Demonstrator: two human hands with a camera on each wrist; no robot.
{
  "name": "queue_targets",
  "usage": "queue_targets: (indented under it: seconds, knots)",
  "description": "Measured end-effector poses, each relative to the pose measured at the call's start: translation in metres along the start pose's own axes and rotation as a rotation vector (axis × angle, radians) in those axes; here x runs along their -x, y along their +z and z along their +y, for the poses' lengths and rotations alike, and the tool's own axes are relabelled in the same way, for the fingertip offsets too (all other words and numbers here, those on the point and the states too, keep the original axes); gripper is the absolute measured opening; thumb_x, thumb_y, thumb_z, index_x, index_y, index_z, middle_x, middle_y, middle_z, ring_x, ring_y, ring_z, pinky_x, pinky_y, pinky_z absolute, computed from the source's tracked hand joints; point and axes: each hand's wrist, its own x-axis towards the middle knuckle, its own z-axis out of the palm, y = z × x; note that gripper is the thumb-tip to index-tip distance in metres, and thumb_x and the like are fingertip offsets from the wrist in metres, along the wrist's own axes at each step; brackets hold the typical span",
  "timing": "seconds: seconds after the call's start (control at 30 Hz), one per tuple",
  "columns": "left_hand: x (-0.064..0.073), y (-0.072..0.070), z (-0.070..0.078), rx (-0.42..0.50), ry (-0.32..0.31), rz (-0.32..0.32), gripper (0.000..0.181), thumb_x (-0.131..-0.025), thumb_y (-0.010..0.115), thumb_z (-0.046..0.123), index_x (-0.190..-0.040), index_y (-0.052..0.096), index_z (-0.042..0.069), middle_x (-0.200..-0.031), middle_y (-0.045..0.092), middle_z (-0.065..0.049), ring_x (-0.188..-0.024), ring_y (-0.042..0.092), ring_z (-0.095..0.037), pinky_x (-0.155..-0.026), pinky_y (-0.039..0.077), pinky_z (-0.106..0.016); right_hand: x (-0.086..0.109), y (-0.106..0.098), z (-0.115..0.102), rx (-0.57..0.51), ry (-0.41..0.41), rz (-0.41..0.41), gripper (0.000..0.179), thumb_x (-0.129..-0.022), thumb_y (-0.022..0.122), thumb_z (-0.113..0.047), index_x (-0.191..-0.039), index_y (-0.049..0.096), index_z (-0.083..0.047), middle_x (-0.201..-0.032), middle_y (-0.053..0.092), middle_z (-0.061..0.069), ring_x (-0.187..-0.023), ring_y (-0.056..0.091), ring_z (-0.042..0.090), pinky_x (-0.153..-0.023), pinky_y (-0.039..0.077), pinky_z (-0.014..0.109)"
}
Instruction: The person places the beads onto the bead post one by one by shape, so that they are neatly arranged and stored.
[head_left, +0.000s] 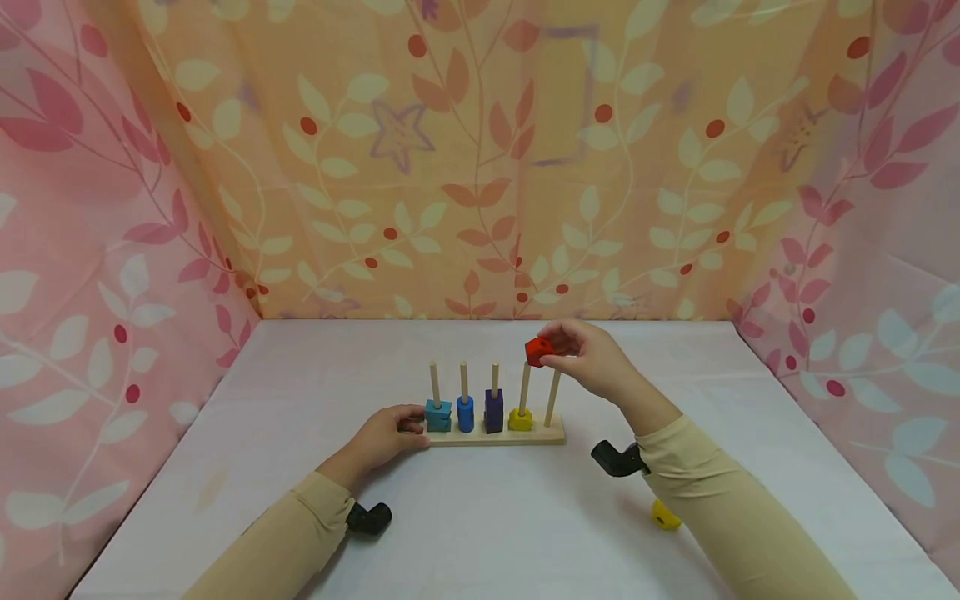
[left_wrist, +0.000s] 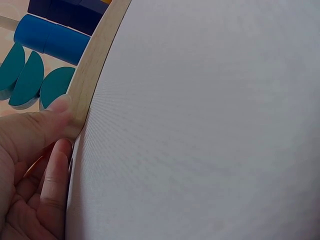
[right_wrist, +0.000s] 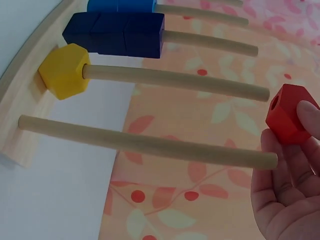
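A wooden peg stand [head_left: 495,437] has a row of upright pegs. My left hand [head_left: 386,437] grips its left end; in the left wrist view the thumb [left_wrist: 62,105] lies on the base. My right hand [head_left: 592,358] pinches a red block [head_left: 537,351] with a hole, right at the top of the peg that carries a yellow block [head_left: 520,419]. In the right wrist view, the red block [right_wrist: 290,114] is just off that peg's tip. Teal half-round pieces [head_left: 438,416], blue cylinders [head_left: 466,414] and dark purple blocks [head_left: 493,411] sit on the other pegs. The rightmost peg [head_left: 552,398] is bare.
A loose yellow piece [head_left: 665,515] lies on the white tabletop [head_left: 525,533], partly behind my right sleeve. Black wrist mounts [head_left: 369,518] stick out from both forearms. Patterned curtains [head_left: 480,167] stand at the back and both sides.
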Motion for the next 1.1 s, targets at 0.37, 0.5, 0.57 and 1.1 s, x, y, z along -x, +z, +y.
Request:
queue_targets:
  seconds: [0.37,0.5,0.57,1.1]
  knots:
    - [0.001,-0.001,-0.001,-0.005,-0.004,0.001,0.048,-0.074,0.076,0.02,-0.119,0.06,0.017,-0.093,0.062,0.005,-0.086,0.055,-0.011,-0.083,0.044,-0.037,-0.006,0.009,-0.003,-0.005,0.019,-0.062,0.023,-0.081,0.07,-0.012,-0.102,0.062,-0.01,-0.093,0.065,0.005,-0.083,0.061,0.018,-0.076,0.05,0.033]
    - [0.0,-0.001,-0.003,0.001,0.001,0.001,0.048,-0.073,0.077,0.02,-0.118,0.061,0.017,-0.091,0.062,0.005,-0.085,0.055,-0.011,-0.082,0.044,-0.036,-0.008,0.01,0.0,-0.031,0.044,-0.091,0.024,-0.081,0.07,-0.012,-0.103,0.062,-0.008,-0.094,0.065,0.006,-0.085,0.061,0.018,-0.076,0.05,0.032]
    - [0.0,-0.001,-0.003,0.0,0.003,0.001,0.048,-0.073,0.077,0.02,-0.118,0.061,0.017,-0.091,0.062,0.005,-0.085,0.055,-0.011,-0.082,0.044,-0.036,-0.009,0.011,0.003,-0.056,0.07,-0.1,0.024,-0.08,0.07,-0.011,-0.102,0.062,-0.006,-0.094,0.065,0.007,-0.085,0.061,0.019,-0.075,0.05,0.031]
    - [0.002,0.0,-0.001,0.006,-0.004,0.005,0.049,-0.073,0.077,0.02,-0.12,0.06,0.016,-0.094,0.062,0.005,-0.087,0.056,-0.011,-0.083,0.045,-0.035,-0.004,0.031,0.037,-0.102,0.269,-0.138,0.021,-0.078,0.073,-0.017,-0.094,0.064,-0.009,-0.096,0.061,0.006,-0.087,0.051,0.023,-0.073,0.045,0.032]
